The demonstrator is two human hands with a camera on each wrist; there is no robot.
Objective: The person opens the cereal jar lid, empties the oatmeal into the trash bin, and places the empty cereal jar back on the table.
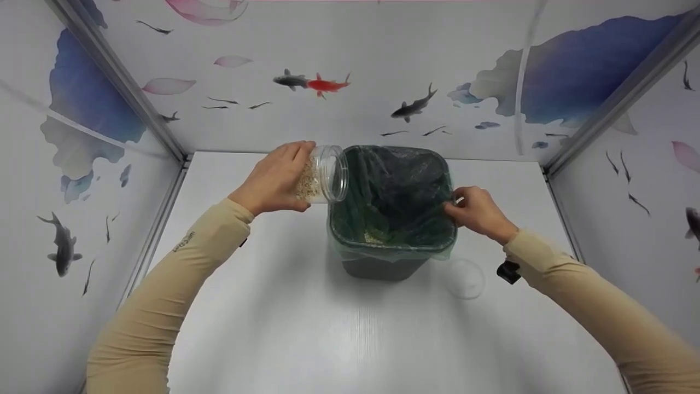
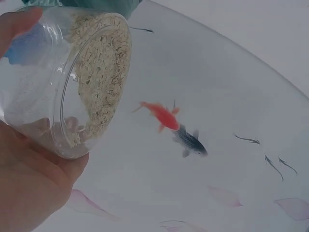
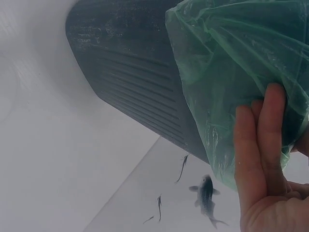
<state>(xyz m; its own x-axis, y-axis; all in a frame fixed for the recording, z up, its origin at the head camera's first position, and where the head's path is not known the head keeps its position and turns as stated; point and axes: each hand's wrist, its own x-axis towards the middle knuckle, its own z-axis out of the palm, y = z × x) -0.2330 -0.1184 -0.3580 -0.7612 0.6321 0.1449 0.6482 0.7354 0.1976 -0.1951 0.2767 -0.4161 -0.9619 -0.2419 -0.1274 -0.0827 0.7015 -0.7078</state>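
Note:
My left hand grips a clear plastic jar, tipped on its side with its mouth over the left rim of a trash bin. Pale flakes lie inside the jar, heaped along its lower side and base in the left wrist view. A green bag lines the grey bin, folded over its rim. Some flakes show on the bag inside. At the bin's right rim my right hand pinches the edge, with fingers against the overhanging green bag in the right wrist view.
A clear round lid lies on the white table, just right of the bin. Behind the table stands a wall panel printed with fish and petals. Similar panels close off the left and right sides.

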